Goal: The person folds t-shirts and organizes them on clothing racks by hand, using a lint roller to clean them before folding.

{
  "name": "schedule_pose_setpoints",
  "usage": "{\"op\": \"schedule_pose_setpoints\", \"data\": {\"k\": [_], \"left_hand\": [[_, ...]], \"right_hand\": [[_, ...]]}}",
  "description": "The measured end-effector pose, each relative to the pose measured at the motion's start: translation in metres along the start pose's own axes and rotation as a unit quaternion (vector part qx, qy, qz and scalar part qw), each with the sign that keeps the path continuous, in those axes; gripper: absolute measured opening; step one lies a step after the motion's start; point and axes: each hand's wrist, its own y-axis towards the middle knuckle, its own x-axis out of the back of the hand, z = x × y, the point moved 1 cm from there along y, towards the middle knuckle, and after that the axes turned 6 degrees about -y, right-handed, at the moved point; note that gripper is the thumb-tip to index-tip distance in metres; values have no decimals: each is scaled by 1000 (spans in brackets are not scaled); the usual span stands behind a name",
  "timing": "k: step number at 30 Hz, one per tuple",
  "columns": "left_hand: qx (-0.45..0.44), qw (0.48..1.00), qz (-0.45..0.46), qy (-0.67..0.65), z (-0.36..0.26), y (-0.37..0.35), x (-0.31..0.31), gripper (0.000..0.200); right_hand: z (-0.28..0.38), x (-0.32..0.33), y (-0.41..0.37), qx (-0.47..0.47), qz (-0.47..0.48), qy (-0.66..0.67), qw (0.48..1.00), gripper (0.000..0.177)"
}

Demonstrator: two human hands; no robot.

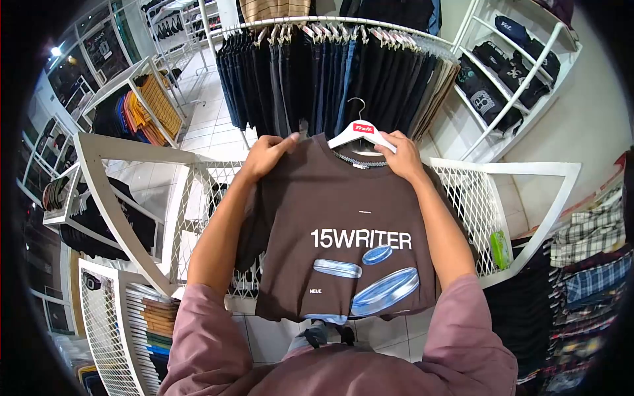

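A dark brown T-shirt (pixel 290 218) with a "15WRITER" print and blue oval shapes hangs in front of me over a white mesh rack. In its neck sits a white clothes hanger (pixel 343 137) with a red label and a metal hook pointing up. My left hand (pixel 267 157) is closed at the shirt's left shoulder, its thumb along the top edge. On the other side, my right hand (pixel 403 157) grips the right arm of the hanger near the collar. The fingers behind the fabric are partly hidden.
Beyond the mesh rack (pixel 472 188), a curved rail (pixel 343 21) carries a row of hanging trousers (pixel 323 79). Shelves with folded clothes (pixel 502 79) stand back right, plaid shirts (pixel 588 247) at right. A green packet (pixel 500 249) lies on the mesh. More clothes racks (pixel 125 99) stand left.
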Motion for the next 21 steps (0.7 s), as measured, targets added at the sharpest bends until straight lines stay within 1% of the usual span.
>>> {"op": "schedule_pose_setpoints", "data": {"k": [2, 3, 4, 5, 6, 8, 9, 10, 12, 13, 14, 16, 17, 18, 20, 21], "left_hand": [[1, 998, 59, 38, -2, 1, 4, 60], [-7, 999, 53, 13, -8, -2, 4, 41], [-7, 999, 53, 13, -7, -2, 4, 41], [-30, 999, 35, 9, -6, 0, 4, 42], [-54, 998, 18, 4, -4, 3, 3, 42], [-63, 998, 6, 24, 3, 10, 0, 42], [-89, 995, -14, 37, 4, 9, -1, 44], [-115, 992, -33, 50, 6, 8, -2, 45], [-118, 991, -37, 56, 11, 10, -6, 45], [-122, 990, -42, 63, 16, 10, -9, 44], [-120, 990, -40, 63, 22, 10, -12, 44], [-128, 989, -50, 51, 29, 7, -17, 44], [-125, 988, -60, 62, 32, 6, -18, 43], [-126, 988, -58, 62, 31, 7, -19, 43], [-115, 991, -48, 52, 33, 4, -17, 43], [-113, 991, -47, 52, 36, 3, -17, 43]], "right_hand": [[0, 4, -3, 14, 33, 4, 999, 40], [5, 8, -6, 14, 34, 4, 999, 40], [9, 13, -9, 33, 60, 5, 998, 39], [12, 18, -13, 51, 85, 7, 995, 38], [16, 24, -20, 50, 84, 7, 995, 38], [21, 33, -35, 59, 131, 2, 990, 38], [23, 37, -42, 88, 110, 14, 990, 36], [24, 42, -45, 88, 110, 14, 990, 36], [22, 51, -49, -18, 200, 83, 976, 33], [7, 50, -48, -94, 259, 81, 958, 31], [-9, 52, -45, -109, 338, 42, 934, 28], [-19, 50, -37, -95, 319, 128, 934, 22], [-24, 46, -31, -157, 246, 181, 939, 17], [-36, 37, -22, -152, 167, 201, 953, 17], [-44, 21, -1, -147, 11, 164, 975, 15], [-37, 16, -2, -147, 12, 164, 975, 15]]}}
